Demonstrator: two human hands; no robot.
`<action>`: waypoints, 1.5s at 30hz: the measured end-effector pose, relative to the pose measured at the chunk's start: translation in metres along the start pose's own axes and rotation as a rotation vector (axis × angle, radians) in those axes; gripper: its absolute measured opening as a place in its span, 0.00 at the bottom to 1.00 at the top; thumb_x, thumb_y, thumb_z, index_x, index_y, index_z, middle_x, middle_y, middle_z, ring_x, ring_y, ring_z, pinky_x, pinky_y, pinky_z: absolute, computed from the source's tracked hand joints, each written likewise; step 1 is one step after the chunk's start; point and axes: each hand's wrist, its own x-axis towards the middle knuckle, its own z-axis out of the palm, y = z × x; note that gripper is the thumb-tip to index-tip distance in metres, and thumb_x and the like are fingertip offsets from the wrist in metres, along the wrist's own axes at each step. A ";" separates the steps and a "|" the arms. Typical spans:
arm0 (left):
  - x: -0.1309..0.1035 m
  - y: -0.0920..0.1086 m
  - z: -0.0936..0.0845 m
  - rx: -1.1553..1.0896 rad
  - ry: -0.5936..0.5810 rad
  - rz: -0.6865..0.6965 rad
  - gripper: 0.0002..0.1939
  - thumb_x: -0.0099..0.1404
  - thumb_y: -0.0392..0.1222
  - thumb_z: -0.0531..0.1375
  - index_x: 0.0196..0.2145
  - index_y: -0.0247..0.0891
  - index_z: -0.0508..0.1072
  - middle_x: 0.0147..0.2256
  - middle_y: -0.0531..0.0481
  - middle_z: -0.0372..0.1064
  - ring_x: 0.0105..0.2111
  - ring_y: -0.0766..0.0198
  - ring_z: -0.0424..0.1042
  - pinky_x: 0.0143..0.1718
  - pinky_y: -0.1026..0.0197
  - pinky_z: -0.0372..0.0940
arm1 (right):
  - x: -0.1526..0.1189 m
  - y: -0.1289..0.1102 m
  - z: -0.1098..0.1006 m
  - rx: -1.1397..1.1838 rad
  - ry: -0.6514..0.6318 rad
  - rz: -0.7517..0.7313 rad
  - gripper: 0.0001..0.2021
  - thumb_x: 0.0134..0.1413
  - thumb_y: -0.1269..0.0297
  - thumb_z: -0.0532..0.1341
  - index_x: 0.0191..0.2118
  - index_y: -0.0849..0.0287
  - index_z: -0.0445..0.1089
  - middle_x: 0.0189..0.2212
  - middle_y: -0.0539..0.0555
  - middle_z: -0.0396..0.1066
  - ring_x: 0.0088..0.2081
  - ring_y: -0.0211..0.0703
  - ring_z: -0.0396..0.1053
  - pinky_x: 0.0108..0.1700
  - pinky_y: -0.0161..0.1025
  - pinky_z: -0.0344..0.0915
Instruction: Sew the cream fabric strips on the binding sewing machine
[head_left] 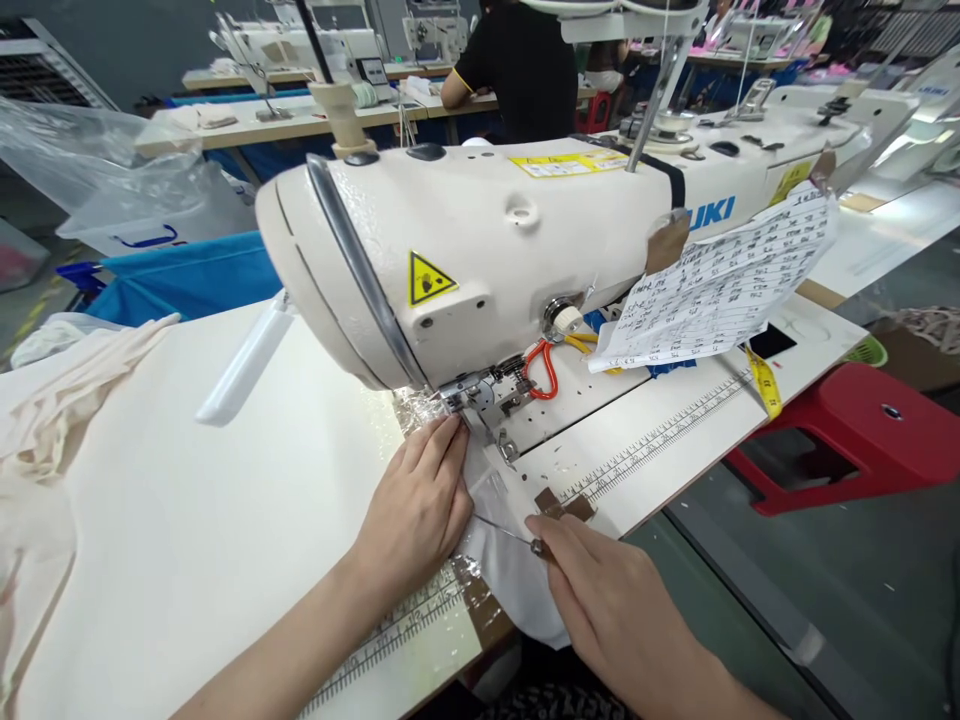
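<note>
A white sewing machine [480,240] stands on the white table, its presser area just beyond my left hand. My left hand [420,490] presses on white fabric [514,575] beside the presser foot, fingers together; whether it pinches the cloth is hidden. In my right hand [600,580], lower right, is a thin metal tool [506,530] with a dark end, its shaft reaching left across the fabric to my left hand. Clear plastic film lies under the fabric. The cloth hangs over the table's front edge.
Handwritten paper [712,290] hangs on the machine's right side. Orange-handled scissors [541,370] lie behind the presser area. Beige fabric [67,430] covers the table's left end. A red stool [862,435] stands at right. A person in black [525,70] sits beyond the machine.
</note>
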 end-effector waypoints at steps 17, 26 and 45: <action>-0.006 0.018 -0.010 0.048 0.050 0.057 0.24 0.72 0.38 0.45 0.57 0.21 0.68 0.58 0.32 0.66 0.60 0.46 0.63 0.62 0.46 0.56 | 0.022 -0.004 0.002 -0.049 -0.074 0.042 0.16 0.59 0.79 0.53 0.51 0.62 0.66 0.34 0.53 0.73 0.32 0.46 0.73 0.28 0.39 0.65; -0.004 0.012 -0.009 0.029 0.062 0.038 0.23 0.72 0.38 0.46 0.57 0.22 0.69 0.57 0.34 0.67 0.59 0.47 0.64 0.62 0.46 0.56 | 0.033 -0.005 0.007 -0.083 -0.062 0.005 0.16 0.59 0.79 0.53 0.51 0.63 0.66 0.34 0.55 0.74 0.32 0.46 0.74 0.29 0.38 0.65; 0.005 -0.017 -0.006 0.102 0.089 -0.011 0.21 0.68 0.27 0.49 0.54 0.30 0.71 0.54 0.37 0.69 0.59 0.45 0.62 0.59 0.42 0.63 | 0.044 -0.011 0.011 0.218 -0.093 0.171 0.16 0.63 0.75 0.49 0.52 0.64 0.68 0.36 0.58 0.78 0.34 0.50 0.77 0.33 0.42 0.69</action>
